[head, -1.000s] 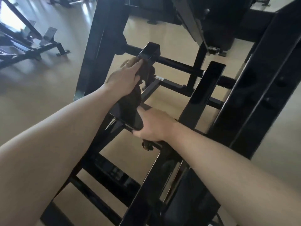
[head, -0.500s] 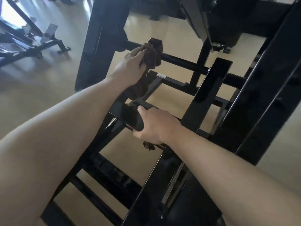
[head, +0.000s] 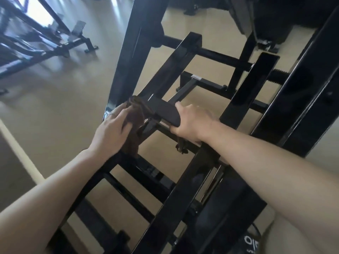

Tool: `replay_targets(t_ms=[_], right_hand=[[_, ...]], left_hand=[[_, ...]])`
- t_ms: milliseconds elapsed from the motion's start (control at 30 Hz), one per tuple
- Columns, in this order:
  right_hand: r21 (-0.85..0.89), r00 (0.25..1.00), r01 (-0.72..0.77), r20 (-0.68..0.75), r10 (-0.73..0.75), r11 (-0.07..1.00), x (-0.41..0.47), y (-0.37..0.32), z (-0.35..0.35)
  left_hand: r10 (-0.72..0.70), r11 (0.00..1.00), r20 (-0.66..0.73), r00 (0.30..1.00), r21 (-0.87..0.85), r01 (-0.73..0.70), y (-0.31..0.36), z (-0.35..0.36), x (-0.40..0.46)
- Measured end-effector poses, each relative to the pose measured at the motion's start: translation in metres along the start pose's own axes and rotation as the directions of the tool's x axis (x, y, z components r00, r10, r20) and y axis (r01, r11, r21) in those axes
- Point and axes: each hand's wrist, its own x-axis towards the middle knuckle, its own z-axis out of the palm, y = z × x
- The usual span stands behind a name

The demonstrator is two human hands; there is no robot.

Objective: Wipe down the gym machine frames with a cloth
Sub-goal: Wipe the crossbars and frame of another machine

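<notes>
The left hand (head: 112,132) holds a dark brown cloth (head: 134,123), its fingers curled around the bunched fabric and pressing it against the black machine frame (head: 166,70) where a slanted bar meets a flat bracket. A ring shows on one finger of that hand. The lower part of the cloth hangs down below the hand, in front of a lower crossbar. The right hand (head: 193,123) grips the rounded end of a flat black plate (head: 165,111) just beside the cloth, thumb on top and fingers wrapped underneath. The two hands sit close together, with the plate between them. Both bare forearms reach in from the bottom corners. More black bars of the same machine run under and to the right of the arms. A tan floor (head: 60,92) lies beneath, and another machine (head: 36,43) stands well apart at the upper left, near a bright window
</notes>
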Motion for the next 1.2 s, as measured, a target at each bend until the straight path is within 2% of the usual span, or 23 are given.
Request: replay_targets(t_ms=[133, 300, 400, 533, 733, 833, 900, 967, 1067, 1200], right_hand=[[0.009, 1.0, 0.004, 0.01, -0.004, 1.0, 0.002, 0.001, 0.0], [0.118, 0.998, -0.011, 0.059, 0.004, 0.993, 0.008, 0.004, 0.001], [0.125, 0.998, -0.028, 0.058, 0.021, 0.992, 0.009, 0.002, 0.0], [0.027, 0.999, -0.04, 0.034, 0.039, 0.999, 0.003, -0.003, -0.002], [-0.071, 0.996, -0.081, 0.024, 0.083, 0.994, -0.006, -0.012, -0.007], [-0.147, 0.996, -0.088, 0.013, 0.091, 0.985, -0.006, -0.027, -0.005], [-0.25, 0.996, -0.082, 0.009, 0.087, 0.965, -0.005, -0.054, 0.01], [-0.378, 0.988, -0.14, 0.011, 0.156, 0.915, 0.001, -0.079, 0.025], [-0.488, 0.967, -0.244, -0.063, 0.245, 0.838, 0.008, -0.096, 0.039], [-0.528, 0.974, -0.227, -0.128, 0.187, 0.818, 0.006, -0.089, 0.046]], left_hand=[[0.016, 0.998, -0.011, 1.0, -0.054, -0.016, 0.013, -0.001, 0.033], [0.037, 0.996, -0.008, 0.999, -0.075, -0.038, 0.044, 0.012, 0.104], [0.027, 0.996, -0.05, 0.998, -0.088, -0.031, 0.038, 0.016, 0.093], [0.038, 0.999, -0.123, 0.992, -0.034, -0.043, 0.011, 0.015, 0.019], [-0.142, 0.989, -0.104, 0.984, 0.028, 0.145, -0.052, -0.009, -0.142], [-0.201, 0.976, -0.054, 0.978, 0.078, 0.205, -0.074, -0.014, -0.193], [-0.217, 0.972, -0.045, 0.975, 0.088, 0.22, -0.074, -0.016, -0.192], [-0.208, 0.974, -0.059, 0.976, 0.074, 0.212, -0.063, -0.016, -0.173], [-0.112, 0.987, -0.081, 0.99, 0.104, 0.12, -0.038, -0.01, -0.125], [-0.077, 0.992, -0.135, 0.988, 0.085, 0.089, -0.019, -0.001, -0.088]])
